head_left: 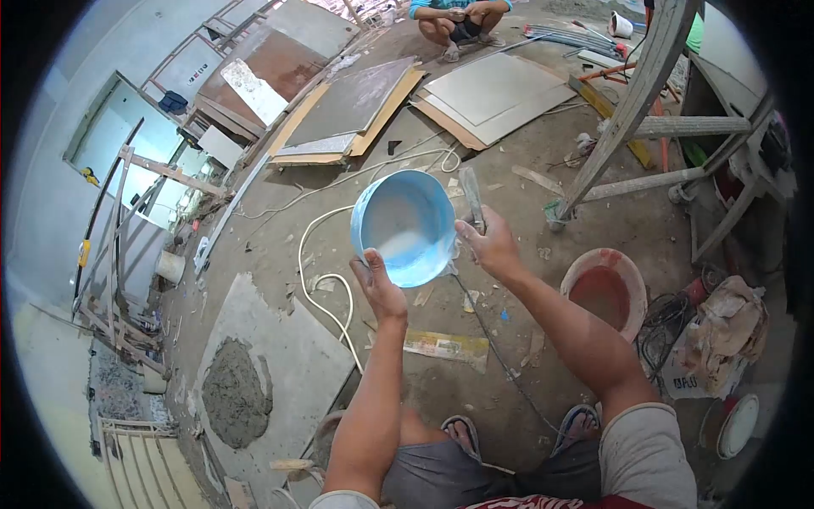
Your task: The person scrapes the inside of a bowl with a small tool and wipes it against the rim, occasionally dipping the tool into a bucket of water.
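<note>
A round blue tub [365,222] with a pale, whitish inside is held out in front of me, its open top tilted toward my view. My left hand [379,284] grips it at the lower left rim, the thumb over the edge. To the right of the tub, my right hand [492,244] is closed on a narrow flat tool that looks like a putty knife [471,191], blade pointing up. The fingers of that hand are partly hidden behind the tool and hand. Some whitish residue coats the tub's right side.
Grey mortar [237,394] lies on a board [309,360] at the left. A reddish bucket [627,263] stands right, near a wooden trestle [623,110]. A pale hose [303,246] crosses the floor. Large tiles [500,93] lie ahead, and another person [462,17] squats beyond.
</note>
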{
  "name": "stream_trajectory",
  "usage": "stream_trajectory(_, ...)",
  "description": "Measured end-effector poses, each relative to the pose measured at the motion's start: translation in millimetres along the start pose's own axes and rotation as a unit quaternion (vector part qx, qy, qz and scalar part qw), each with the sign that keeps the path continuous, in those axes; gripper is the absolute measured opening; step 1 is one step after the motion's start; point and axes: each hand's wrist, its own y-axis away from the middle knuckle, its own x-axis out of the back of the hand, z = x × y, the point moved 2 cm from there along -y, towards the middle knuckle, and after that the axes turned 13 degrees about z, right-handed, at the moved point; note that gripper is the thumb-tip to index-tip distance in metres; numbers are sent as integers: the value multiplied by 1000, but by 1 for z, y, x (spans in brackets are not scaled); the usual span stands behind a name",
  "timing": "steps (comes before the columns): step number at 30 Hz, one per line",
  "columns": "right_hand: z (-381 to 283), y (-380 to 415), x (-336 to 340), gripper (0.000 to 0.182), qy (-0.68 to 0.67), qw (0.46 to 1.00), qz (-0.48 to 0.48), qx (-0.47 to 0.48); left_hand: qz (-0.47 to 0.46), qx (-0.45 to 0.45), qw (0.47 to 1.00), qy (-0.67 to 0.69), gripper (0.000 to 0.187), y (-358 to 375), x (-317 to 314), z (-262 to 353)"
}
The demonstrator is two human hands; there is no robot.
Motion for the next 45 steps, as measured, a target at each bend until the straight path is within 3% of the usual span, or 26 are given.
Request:
stream_trajectory(5, 17, -3, -6, 26, 34, 998, 9, 43, -30, 24, 999, 3, 71, 6, -5, -5)
stream_trajectory(10, -6, 0, 6, 24, 64, 996, 50, 32, -95, 110, 989, 4, 66, 21, -14, 17)
stream_trajectory(16, -11, -6, 20, 16, 142, 982, 93, 79, -88, 87, 991, -43, 72, 9, -12, -4)
stream_trajectory(23, -15, -8, 23, 14, 167, 960, 83, 210, -152, 110, 979, -85, 76, 8, -14, 6)
stream_trajectory(24, -17, -5, 22, 16, 164, 956, 93, 227, -137, 111, 980, -90, 65, 9, -14, 7)
stream_trajectory(25, -18, -2, 23, 16, 165, 956, 92, 225, -123, 115, 981, -96, 54, 12, -12, 7)
stream_trajectory(28, -23, -4, 24, 20, 150, 972, 82, 159, -69, 188, 979, -23, 56, 4, -7, -13)
stream_trajectory(31, -16, -6, 24, 26, 164, 972, 90, 144, -20, 179, 983, -39, 49, -1, -3, -22)
stream_trajectory(38, 1, -7, 21, 23, 160, 981, 63, 90, 7, 214, 971, 109, 54, 7, -10, -13)
stream_trajectory(41, -2, -9, 24, 19, 173, 980, 58, 85, -58, 215, 971, 81, 54, 10, -11, -6)
stream_trajectory(43, -9, -9, 28, 17, 180, 977, 69, 87, -136, 261, 956, 11, 54, 14, -12, 8)
stream_trajectory(45, -17, -9, 32, 14, 197, 969, 77, 127, -144, 249, 958, 15, 54, 13, -12, 9)
